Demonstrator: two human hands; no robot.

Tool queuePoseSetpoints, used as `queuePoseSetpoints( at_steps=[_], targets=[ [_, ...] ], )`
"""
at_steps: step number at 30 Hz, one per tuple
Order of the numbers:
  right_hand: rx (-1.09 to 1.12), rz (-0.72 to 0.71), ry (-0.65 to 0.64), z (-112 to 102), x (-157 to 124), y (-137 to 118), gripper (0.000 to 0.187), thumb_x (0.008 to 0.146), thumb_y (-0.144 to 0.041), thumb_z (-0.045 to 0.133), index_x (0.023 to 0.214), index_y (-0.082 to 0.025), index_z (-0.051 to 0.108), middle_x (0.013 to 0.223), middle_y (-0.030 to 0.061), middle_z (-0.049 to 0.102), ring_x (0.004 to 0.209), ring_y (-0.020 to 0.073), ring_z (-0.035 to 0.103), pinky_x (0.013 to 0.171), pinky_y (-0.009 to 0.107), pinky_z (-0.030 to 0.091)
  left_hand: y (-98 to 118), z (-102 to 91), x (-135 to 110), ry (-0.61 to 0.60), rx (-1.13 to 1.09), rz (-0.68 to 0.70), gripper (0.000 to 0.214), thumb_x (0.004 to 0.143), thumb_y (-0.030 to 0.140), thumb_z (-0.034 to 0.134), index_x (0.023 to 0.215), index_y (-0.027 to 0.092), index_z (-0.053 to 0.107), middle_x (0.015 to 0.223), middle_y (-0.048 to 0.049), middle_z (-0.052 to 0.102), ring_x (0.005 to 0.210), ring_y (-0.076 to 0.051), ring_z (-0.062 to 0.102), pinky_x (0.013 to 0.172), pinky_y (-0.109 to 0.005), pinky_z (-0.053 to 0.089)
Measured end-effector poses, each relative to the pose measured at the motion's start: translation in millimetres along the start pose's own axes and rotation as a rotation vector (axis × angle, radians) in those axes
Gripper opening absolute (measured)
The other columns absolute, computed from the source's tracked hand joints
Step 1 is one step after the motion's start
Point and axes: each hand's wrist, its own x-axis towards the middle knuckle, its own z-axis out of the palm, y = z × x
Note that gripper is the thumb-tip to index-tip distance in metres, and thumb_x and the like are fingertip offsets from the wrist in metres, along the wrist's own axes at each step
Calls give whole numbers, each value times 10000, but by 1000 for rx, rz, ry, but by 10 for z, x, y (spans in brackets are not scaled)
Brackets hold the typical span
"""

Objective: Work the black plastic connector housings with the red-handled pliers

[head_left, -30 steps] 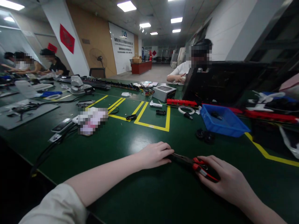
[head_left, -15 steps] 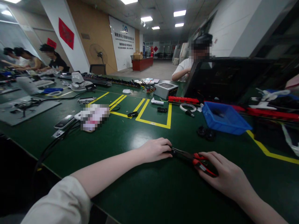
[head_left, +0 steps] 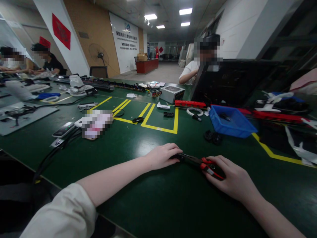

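Note:
A pair of pliers (head_left: 198, 163) with red and black handles lies low over the green table (head_left: 153, 205). My right hand (head_left: 230, 180) is wrapped round the handles. My left hand (head_left: 162, 155) rests on the table with its fingers curled together at the dark jaw end of the pliers. What those fingers pinch there is hidden. My left arm in a pale sleeve reaches in from the lower left.
A blue bin (head_left: 231, 122) and small black parts (head_left: 213, 137) lie beyond my hands. Yellow tape outlines (head_left: 158, 127), a grey power supply (head_left: 172, 93), red strips (head_left: 190, 103), a phone (head_left: 63, 129) and cables lie on the table. A person (head_left: 195, 69) sits opposite; others work far left.
Both hands and the pliers keep their grip and pose. The view has shifted slightly, so everything sits a little higher and further left in the picture.

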Motion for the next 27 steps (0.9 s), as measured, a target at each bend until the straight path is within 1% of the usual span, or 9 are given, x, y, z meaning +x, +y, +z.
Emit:
queuePoseSetpoints(
  at_steps=[5,11,16,19,23,27],
  targets=[
    [-18,-7,7,22,7,-4,357,821,-420,628,1110,-211,635,1017,82,698,854,219,683,707,331,565,-2,1,-11,2,7,19,323,971,271,544,1273,155,555,1249,-89,595,1105,-195,608,925,-317,548],
    [-142,-47,62,44,6,10,410,811,-434,635,1138,-186,624,1033,94,703,870,238,669,723,366,524,-1,4,-4,-9,41,11,316,975,270,532,1274,176,577,1241,-84,615,1105,-200,615,918,-323,544],
    [-235,-98,107,45,11,10,439,826,-421,618,1183,-167,597,1085,120,692,977,272,649,834,422,476,-3,-7,4,2,34,27,330,968,260,543,1285,175,573,1223,-86,618,1085,-200,621,901,-324,540],
    [-249,-119,108,49,16,19,453,836,-426,611,1207,-165,582,1106,123,685,1018,278,637,872,432,457,-9,-6,5,15,29,30,338,960,250,557,1286,162,576,1208,-89,619,1062,-198,625,893,-325,538],
    [-237,-136,127,75,16,69,454,836,-452,610,1203,-187,585,1092,112,688,1001,281,640,862,437,454,-17,-13,7,14,28,34,349,960,271,561,1292,165,582,1237,-98,617,1091,-206,618,918,-332,530],
    [-247,-142,150,123,15,146,475,829,-482,608,1209,-198,585,1095,113,686,970,301,645,842,469,457,-28,-21,15,14,23,57,336,989,312,511,1287,183,599,1281,-101,609,1125,-209,609,957,-336,514]
  ],
)
